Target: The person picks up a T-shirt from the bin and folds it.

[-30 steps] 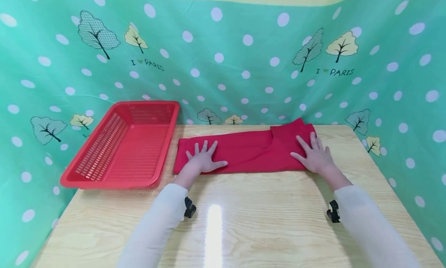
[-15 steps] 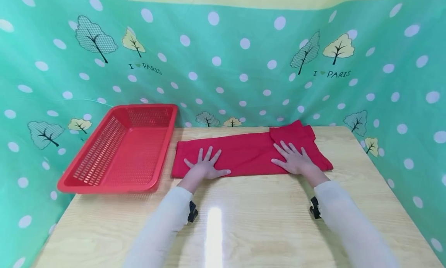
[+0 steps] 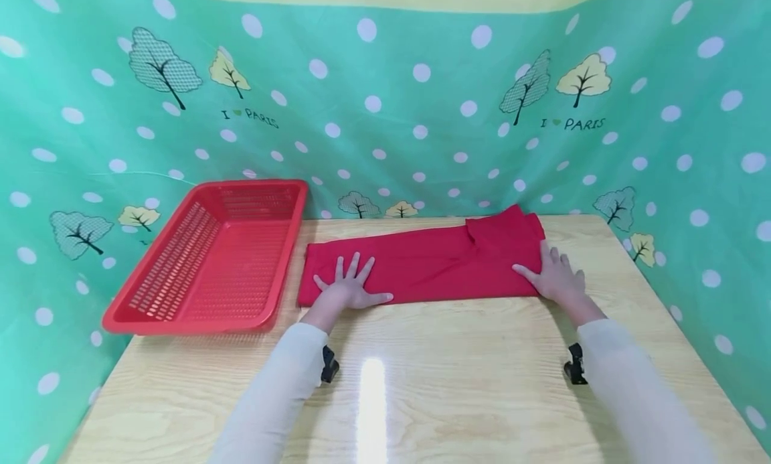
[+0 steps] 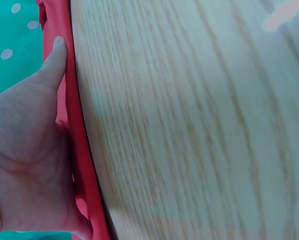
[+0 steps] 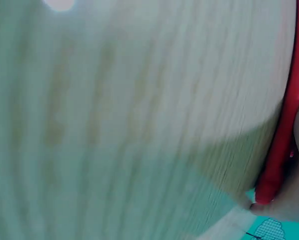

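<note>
A red cloth garment, folded into a long strip, lies across the table; a loose raised fold stands up at its back right. My left hand rests on its left part with spread fingers. In the left wrist view, that hand lies along the cloth, thumb extended. At the strip's right end is my right hand, its thumb on the cloth and its other fingers along the end edge. The right wrist view shows only part of this hand beside the red cloth.
A red plastic basket with slotted sides stands left of the garment, overhanging the table's left edge. Behind and at both sides hangs a green dotted curtain. The wooden table extends in front, with a bright light reflection.
The right hand moved left over the cloth, then back to its right end, where it covers the corner seen half a second ago. The left hand stays nearly in place.
</note>
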Tool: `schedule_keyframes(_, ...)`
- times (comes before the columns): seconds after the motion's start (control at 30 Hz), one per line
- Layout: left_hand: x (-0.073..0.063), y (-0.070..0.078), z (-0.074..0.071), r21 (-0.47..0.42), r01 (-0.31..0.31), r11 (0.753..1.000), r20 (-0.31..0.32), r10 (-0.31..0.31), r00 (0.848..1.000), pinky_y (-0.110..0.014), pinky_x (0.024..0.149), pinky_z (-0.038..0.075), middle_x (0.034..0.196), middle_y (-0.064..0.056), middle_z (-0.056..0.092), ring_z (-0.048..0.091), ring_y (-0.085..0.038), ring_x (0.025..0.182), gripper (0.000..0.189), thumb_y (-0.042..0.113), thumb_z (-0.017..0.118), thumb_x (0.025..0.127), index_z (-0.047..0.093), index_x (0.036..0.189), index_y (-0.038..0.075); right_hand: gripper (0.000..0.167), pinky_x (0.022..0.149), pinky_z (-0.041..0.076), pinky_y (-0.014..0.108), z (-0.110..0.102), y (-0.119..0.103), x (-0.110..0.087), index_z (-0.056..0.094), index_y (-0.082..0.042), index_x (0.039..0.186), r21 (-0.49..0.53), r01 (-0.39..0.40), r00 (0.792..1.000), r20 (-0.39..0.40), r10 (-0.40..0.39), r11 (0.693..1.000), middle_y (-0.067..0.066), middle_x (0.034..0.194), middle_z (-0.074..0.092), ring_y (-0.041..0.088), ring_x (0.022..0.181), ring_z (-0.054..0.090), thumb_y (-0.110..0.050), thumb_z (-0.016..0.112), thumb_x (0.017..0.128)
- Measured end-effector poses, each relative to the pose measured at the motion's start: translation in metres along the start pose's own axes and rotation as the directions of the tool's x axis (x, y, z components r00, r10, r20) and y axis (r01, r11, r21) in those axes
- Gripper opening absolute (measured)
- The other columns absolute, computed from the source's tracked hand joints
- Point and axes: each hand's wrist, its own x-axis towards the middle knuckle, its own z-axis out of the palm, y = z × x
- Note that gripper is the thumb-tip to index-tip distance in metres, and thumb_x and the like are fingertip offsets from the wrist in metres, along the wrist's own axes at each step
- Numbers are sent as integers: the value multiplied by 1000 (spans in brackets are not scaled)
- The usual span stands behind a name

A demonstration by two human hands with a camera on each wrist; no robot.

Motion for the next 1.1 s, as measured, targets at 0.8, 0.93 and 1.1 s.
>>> schedule_keyframes(0.8,-18,-20,-11,-79,-40,996,-64,35,997,-74,103,-2,159,-12,-5,-14,-44,142,92,56,61,81,9,151,27,70,64,56,22,-60,28,-15,20,-19,145,936,-341,935,347,72,-83,-12,75,64,5,69,64,-15,62,90)
schedule_keyframes(0.93,-18,-25,-11,-149,-71,986,-64,62,996,-73,105,2,158,-13,-6,-15,-45,141,94,53,62,81,8,152,24,75,64,53,17,-65,15,-22,11,-12,151,975,-193,981,189,45,108,-19,83,60,-2,73,62,-23,57,93)
schedule_keyframes(1.1,-17,-24,-14,-199,-76,977,-61,65,996,-74,104,1,158,-14,-7,-17,-45,141,99,48,67,80,3,152,24,65,68,51,10,-68,-16,-30,25,-1,146,871,12,998,-39,44,490,-22,96,56,-12,74,58,-29,53,95)
